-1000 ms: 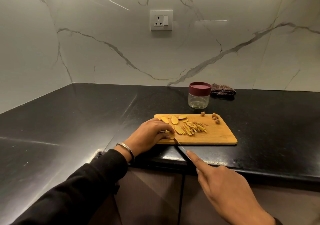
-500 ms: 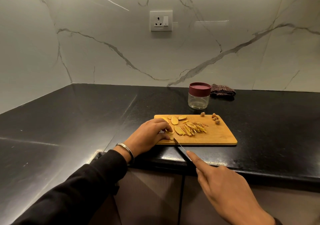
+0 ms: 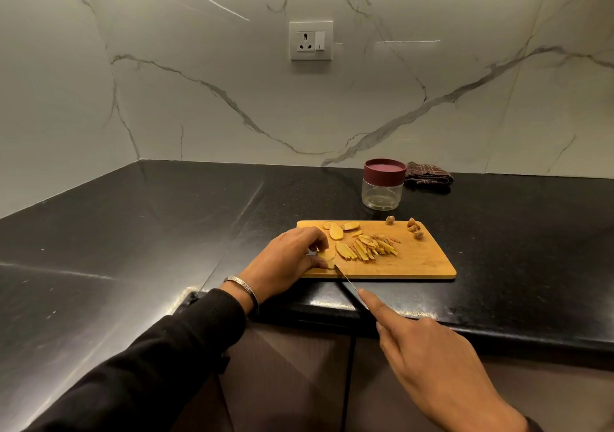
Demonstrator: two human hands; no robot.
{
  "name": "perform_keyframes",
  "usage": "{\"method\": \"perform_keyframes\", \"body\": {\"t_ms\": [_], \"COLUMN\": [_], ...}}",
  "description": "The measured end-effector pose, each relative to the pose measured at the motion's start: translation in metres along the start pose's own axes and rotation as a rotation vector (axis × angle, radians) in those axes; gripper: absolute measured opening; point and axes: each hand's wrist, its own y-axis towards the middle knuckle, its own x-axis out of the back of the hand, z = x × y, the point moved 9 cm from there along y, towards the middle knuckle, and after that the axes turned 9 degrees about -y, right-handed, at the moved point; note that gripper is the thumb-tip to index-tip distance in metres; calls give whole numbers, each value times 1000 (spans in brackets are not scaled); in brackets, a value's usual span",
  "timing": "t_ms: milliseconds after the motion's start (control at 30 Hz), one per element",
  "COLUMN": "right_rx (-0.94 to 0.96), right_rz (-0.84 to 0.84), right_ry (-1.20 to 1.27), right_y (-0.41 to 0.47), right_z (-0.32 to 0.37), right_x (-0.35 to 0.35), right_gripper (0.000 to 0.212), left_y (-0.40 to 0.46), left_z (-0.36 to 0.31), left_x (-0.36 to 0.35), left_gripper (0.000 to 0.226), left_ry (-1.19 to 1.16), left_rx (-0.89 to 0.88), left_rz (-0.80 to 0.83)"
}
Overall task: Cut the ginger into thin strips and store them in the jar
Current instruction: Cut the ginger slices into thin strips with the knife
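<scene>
Ginger slice [image 3: 327, 254] sits at the near-left corner of the wooden cutting board [image 3: 428, 262], pinned under the curled fingertips of the left hand [image 3: 289, 262]. Right hand [image 3: 428, 361] grips the knife [image 3: 345, 277], index finger stretched along the spine, handle hidden in the palm; blade tip meets the board just right of the held slice. Cut strips [image 3: 373, 247] piled mid-board, a few uncut slices [image 3: 335, 231] behind them toward the far edge, brown trimmings [image 3: 414, 228] at the far-right corner. Board lies on the black table [image 3: 133, 232], near its front edge. Jar [image 3: 383, 183] stands behind the board, maroon lid on, looks empty. Checked cloth [image 3: 428, 177] just right of the jar, against the marble wall. Left wrist has a metal bangle [image 3: 244, 290] and a black sleeve
</scene>
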Motion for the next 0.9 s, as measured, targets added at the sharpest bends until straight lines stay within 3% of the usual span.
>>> {"method": "perform_keyframes", "body": {"t_ms": [100,400,633,900], "right_rx": [-3,4,-3,-5], "right_rz": [3,-3,-20,-48], "right_ry": [4,20,40,79], "right_y": [0,1,1,2], "right_z": [0,1,-2,-5], "right_x": [1,1,-1,6], "right_gripper": [55,56,55,52], "left_y": [-2,-2,-2,-1], "left_z": [1,3,1,5], "left_x": [-2,-8,-3,-12], "left_gripper": [17,35,16,32], "left_ry": [18,36,7,60], "left_rx": [-26,-46,-32,-44], "left_rz": [13,43,9,86]}}
